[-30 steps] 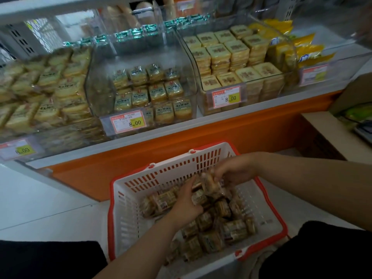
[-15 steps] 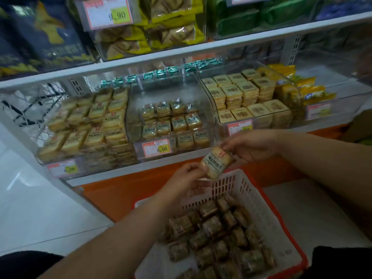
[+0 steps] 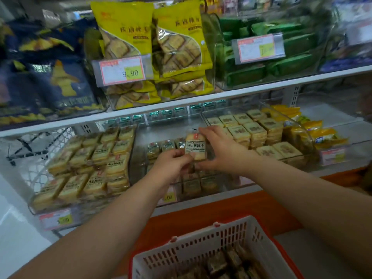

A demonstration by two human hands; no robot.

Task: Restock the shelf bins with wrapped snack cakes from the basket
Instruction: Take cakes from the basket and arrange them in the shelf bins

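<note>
A wrapped snack cake (image 3: 195, 147) with dark lettering is held upright over the middle clear bin (image 3: 141, 158) of the lower shelf. My left hand (image 3: 171, 164) pinches its lower left corner. My right hand (image 3: 219, 152) grips its top and right side. Rows of the same cakes (image 3: 167, 146) lie in that bin behind my hands. At the bottom, the white and red basket (image 3: 193, 250) holds several more wrapped cakes (image 3: 223, 264).
The left bin is full of flat yellow cakes (image 3: 90, 164) and the right bin holds stacked square cakes (image 3: 255, 131). Yellow bags (image 3: 153, 45) and green packs (image 3: 271, 53) fill the upper shelf. An orange base panel (image 3: 221, 210) runs below the shelf.
Both hands have lifted one cake out of the basket and carried it up and forward to the middle bin. The view has tilted up, showing the upper shelf.
</note>
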